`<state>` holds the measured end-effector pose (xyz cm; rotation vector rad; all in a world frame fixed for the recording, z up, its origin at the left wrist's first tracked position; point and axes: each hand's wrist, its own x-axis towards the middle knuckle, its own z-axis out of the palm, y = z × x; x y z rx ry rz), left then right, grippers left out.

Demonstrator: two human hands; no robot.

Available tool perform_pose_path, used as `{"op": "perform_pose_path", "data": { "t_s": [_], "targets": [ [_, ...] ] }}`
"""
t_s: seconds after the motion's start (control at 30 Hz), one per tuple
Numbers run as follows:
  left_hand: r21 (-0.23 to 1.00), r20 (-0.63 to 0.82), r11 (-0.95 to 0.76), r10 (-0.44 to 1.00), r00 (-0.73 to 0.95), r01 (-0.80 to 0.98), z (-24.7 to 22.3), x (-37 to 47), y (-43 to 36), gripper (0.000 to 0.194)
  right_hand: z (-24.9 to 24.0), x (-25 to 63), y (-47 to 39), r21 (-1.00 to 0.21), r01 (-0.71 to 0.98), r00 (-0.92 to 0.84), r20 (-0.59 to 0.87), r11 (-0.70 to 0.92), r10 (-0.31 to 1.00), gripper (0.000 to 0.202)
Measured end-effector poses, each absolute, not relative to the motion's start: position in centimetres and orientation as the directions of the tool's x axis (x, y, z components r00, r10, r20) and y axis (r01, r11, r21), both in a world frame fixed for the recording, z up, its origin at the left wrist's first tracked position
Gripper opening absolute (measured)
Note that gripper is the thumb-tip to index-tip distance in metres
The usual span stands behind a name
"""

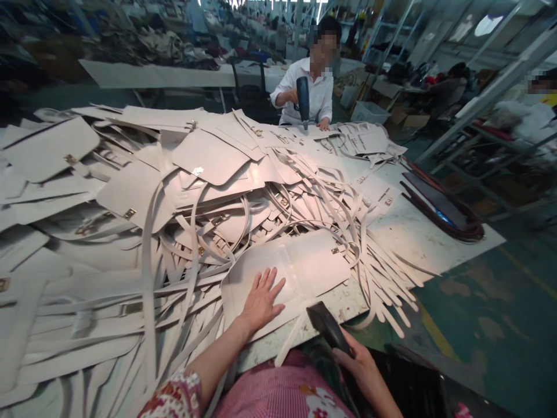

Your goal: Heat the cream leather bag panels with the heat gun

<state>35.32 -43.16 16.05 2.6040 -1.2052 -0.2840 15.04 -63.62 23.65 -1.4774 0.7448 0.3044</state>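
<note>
A pale beige bag piece (317, 264) with a small metal clasp lies flat at the table's near edge. On its left part rests my left hand (262, 299), palm down with the fingers spread. My right hand (359, 363) is wrapped round the handle of a black tool (328, 328), which looks like a heat gun or clipper; its wide end points up and left, close to the piece's lower right edge. A narrow pale strap (290, 341) hangs over the edge between my hands.
Heaped beige panels (213, 154) and straps (383, 278) cover much of the table (435, 232). Dark red-brown pieces (444, 203) lie at the right. Across the table, a person in a white shirt (322, 96) holds a dark heat gun (303, 100).
</note>
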Motion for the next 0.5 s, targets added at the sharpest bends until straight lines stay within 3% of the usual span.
{"op": "perform_pose_path", "data": {
  "t_s": [0.5],
  "targets": [
    [0.315,-0.080,-0.642,-0.752,0.654,-0.699,15.8,35.0,-43.3,0.080,23.1,22.4,-60.6,-0.846,-0.525,0.838,-0.495,-0.091,-0.230,0.062]
  ]
}}
